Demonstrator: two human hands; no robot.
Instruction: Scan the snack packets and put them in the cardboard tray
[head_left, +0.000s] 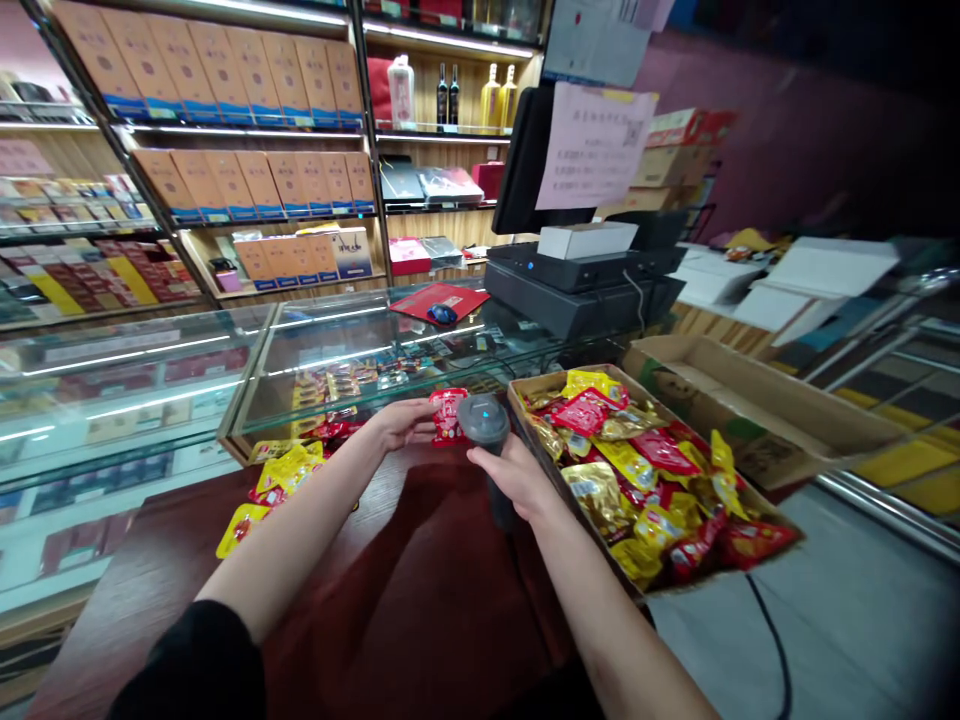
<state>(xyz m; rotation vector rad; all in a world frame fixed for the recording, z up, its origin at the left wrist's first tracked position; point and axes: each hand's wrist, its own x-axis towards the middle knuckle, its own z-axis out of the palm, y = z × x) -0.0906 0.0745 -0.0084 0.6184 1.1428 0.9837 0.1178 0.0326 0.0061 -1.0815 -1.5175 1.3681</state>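
Fingers of my left hand (407, 424) grip a small red snack packet (448, 414) above the dark red tabletop (420, 600). My right hand (517, 475) is wrapped round the handle of a dark grey barcode scanner (484, 420), whose head sits right beside the packet. A cardboard box (536, 435) stands to the right of the scanner, filled with yellow, red and gold snack packets (660, 455). Beyond my left forearm lies a loose pile of yellow and red packets (289, 470), partly covered by the arm.
A glass display case (337, 340) borders the table at the back, with a mouse (442, 314) on a red mat. Behind it stand a monitor (521, 160) and a black cash drawer (570, 290). An open cardboard box (780, 400) is at the right; a cable (772, 630) hangs below.
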